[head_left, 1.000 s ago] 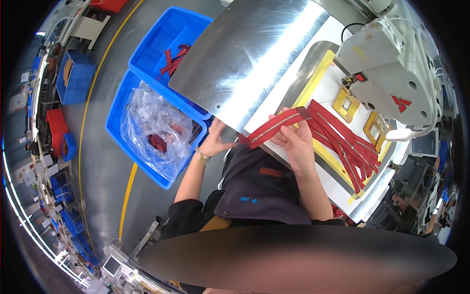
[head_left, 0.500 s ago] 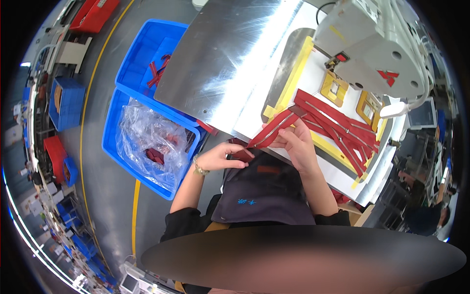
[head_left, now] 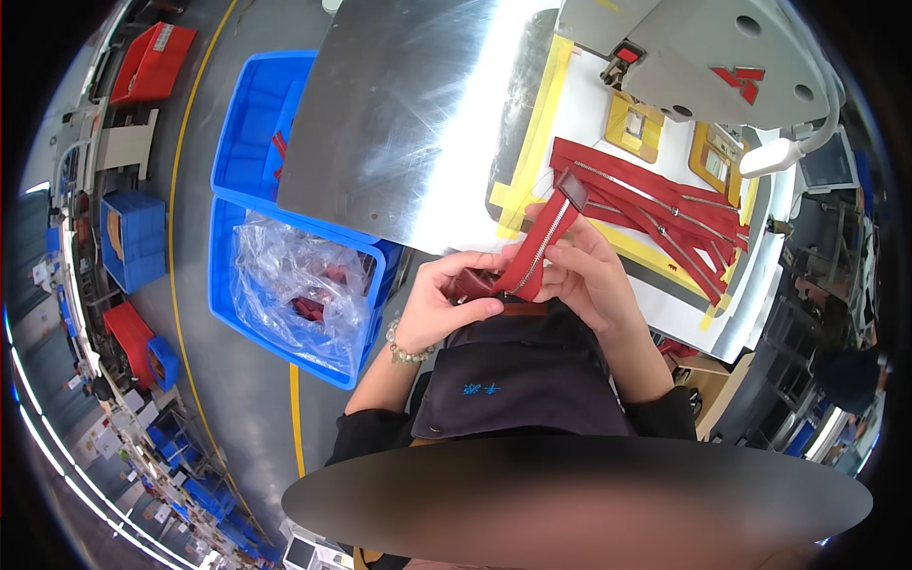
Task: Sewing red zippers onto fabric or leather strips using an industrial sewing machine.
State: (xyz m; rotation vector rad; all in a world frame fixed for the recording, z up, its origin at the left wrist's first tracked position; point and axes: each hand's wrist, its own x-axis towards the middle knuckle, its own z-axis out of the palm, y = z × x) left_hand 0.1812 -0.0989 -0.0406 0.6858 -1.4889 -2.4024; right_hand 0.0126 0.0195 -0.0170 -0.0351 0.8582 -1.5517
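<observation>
A red zipper point(head_left: 540, 249) with metal teeth runs between my two hands, a dark red tab at its upper end. My right hand point(head_left: 591, 277) pinches the zipper along its middle. At the lower end my left hand point(head_left: 446, 299) has its thumb and fingers closed round a dark red leather-like piece point(head_left: 472, 284), which meets the zipper; how the two join is hidden by the fingers. Beyond my right hand, several red zippers point(head_left: 655, 214) lie in a loose pile on the white worktop, beside two yellow-framed plates point(head_left: 634, 126).
A grey sewing machine head point(head_left: 698, 57) with a white lamp point(head_left: 768, 158) overhangs the worktop. To the left is a shiny metal table plate point(head_left: 380, 123). Two blue bins point(head_left: 223, 285) stand on the floor below it, one holding a clear plastic bag point(head_left: 275, 256) of dark red pieces.
My left hand has come up and right to the zipper's lower end with the dark red piece. The zipper's tab end has tilted upward in my right hand.
</observation>
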